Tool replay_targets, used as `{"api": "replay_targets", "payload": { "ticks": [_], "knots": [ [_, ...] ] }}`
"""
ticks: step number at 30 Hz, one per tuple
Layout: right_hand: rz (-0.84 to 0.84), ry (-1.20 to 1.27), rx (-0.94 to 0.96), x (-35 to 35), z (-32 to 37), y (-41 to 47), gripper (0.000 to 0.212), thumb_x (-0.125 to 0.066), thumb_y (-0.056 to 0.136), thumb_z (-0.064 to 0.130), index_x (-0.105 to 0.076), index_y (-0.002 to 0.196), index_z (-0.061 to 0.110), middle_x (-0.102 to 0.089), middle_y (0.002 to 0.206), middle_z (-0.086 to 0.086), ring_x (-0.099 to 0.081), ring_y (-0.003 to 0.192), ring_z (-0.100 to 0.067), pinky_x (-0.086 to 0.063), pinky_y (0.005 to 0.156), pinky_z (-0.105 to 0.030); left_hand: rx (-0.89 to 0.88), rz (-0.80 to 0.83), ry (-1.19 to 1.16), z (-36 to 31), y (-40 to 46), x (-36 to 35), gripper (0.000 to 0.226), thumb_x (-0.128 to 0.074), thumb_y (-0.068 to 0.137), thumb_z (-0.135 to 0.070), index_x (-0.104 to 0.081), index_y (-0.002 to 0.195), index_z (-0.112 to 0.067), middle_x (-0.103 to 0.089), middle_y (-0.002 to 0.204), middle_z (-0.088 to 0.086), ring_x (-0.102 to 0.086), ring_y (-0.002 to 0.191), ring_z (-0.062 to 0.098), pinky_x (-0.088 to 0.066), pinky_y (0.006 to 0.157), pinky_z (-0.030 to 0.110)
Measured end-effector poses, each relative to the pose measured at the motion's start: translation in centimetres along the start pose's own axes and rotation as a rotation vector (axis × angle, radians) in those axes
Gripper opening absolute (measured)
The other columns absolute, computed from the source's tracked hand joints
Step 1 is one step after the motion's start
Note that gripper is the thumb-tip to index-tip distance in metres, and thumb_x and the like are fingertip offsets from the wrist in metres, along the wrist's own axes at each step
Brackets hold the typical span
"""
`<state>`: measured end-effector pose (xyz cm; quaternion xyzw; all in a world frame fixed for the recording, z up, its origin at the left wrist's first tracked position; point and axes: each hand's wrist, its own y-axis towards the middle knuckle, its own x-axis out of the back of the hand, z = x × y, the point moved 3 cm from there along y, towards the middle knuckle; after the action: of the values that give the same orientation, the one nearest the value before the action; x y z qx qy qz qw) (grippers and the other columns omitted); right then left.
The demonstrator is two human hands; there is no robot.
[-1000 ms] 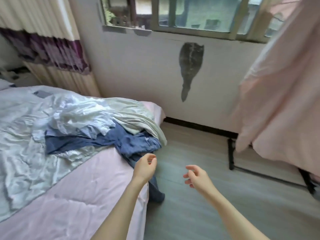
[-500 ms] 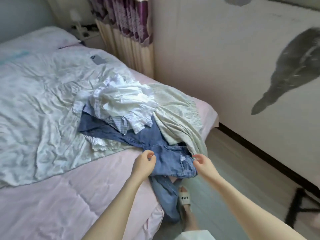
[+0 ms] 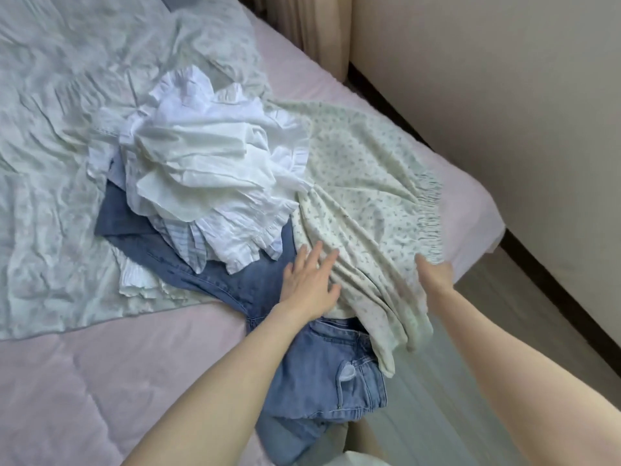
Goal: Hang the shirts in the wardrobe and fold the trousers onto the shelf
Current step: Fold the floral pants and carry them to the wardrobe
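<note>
A heap of clothes lies on the bed. On top is a white ruffled shirt (image 3: 208, 163), with a striped shirt (image 3: 183, 242) under it. Blue jeans (image 3: 336, 375) run beneath the heap and hang over the bed's edge. To the right lies a pale floral garment (image 3: 363, 176) with an elastic waistband. My left hand (image 3: 309, 285) rests flat, fingers spread, where the jeans meet the floral cloth. My right hand (image 3: 435, 275) is at the waistband's near end, its fingers hidden by the cloth.
The bed has a pink sheet (image 3: 100, 381) and a crumpled pale quilt (image 3: 43, 163) on the left. A cream wall (image 3: 504, 95) with a dark skirting runs along the right, with a narrow strip of grey floor (image 3: 447, 415) between it and the bed.
The view has closed in on the heap. My hands have left the jeans' waistband: the left now lies open at the floral cloth's edge, the right has reached its elastic waistband.
</note>
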<state>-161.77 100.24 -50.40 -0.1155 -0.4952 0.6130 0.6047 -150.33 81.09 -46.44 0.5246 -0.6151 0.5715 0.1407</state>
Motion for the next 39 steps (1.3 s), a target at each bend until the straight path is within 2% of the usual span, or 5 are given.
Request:
{"api": "replay_targets", "payload": {
  "ticks": [4,10,15,22,39],
  "knots": [
    [0.087,0.315,-0.314,-1.3,-0.2,2.7,0.074,-0.060,0.088,0.036,-0.022,0.144,0.007,-0.040,0.141,-0.012,-0.043,0.127,-0.033,-0.038,0.102,-0.041,0.014,0.197,0.029,-0.2,3.1,-2.3,0.068,-0.041,0.095,-0.043,0.000,0.148,-0.035,0.020,0.156,-0.001,0.018,0.142,0.027,-0.004,0.115,0.050],
    [-0.039,0.463,-0.320,-1.6,0.5,1.6,0.018,-0.063,0.085,0.020,-0.049,0.093,0.012,-0.044,0.063,0.000,-0.037,0.049,-0.014,-0.032,0.039,-0.020,0.034,0.274,-0.002,0.0,3.6,-2.4,0.068,-0.042,0.095,-0.039,0.002,0.148,-0.037,0.022,0.155,-0.002,0.020,0.142,0.027,-0.010,0.114,0.051],
    [-0.062,0.272,0.260,-1.1,3.6,-4.1,0.039,-0.048,0.087,0.013,-0.048,0.126,0.014,-0.060,0.108,0.002,-0.057,0.084,-0.006,-0.047,0.066,-0.022,0.035,0.260,-0.102,0.3,1.9,0.2,0.060,-0.039,0.098,-0.030,-0.009,0.149,-0.029,0.007,0.158,0.004,0.005,0.145,0.026,-0.021,0.114,0.049],
    [0.007,-0.025,0.837,2.3,8.6,-16.3,0.013,-0.051,0.090,0.006,-0.058,0.097,0.015,-0.062,0.087,0.007,-0.058,0.085,-0.017,-0.048,0.073,-0.035,-0.042,-0.032,-0.489,-0.1,-3.4,8.4,0.050,-0.042,0.097,-0.028,-0.028,0.144,-0.018,-0.033,0.145,0.009,-0.046,0.119,0.021,-0.036,0.092,0.026],
    [-0.518,-0.407,1.924,11.7,23.6,-53.2,0.015,-0.060,0.078,-0.007,-0.051,0.084,0.003,-0.042,0.078,-0.001,-0.039,0.077,-0.019,-0.021,0.065,-0.025,-0.654,-0.596,-0.694,-0.7,-28.7,36.3,0.081,-0.074,0.077,-0.029,-0.025,0.142,-0.036,-0.030,0.135,-0.023,-0.031,0.122,-0.004,-0.033,0.097,0.022]
  ]
}}
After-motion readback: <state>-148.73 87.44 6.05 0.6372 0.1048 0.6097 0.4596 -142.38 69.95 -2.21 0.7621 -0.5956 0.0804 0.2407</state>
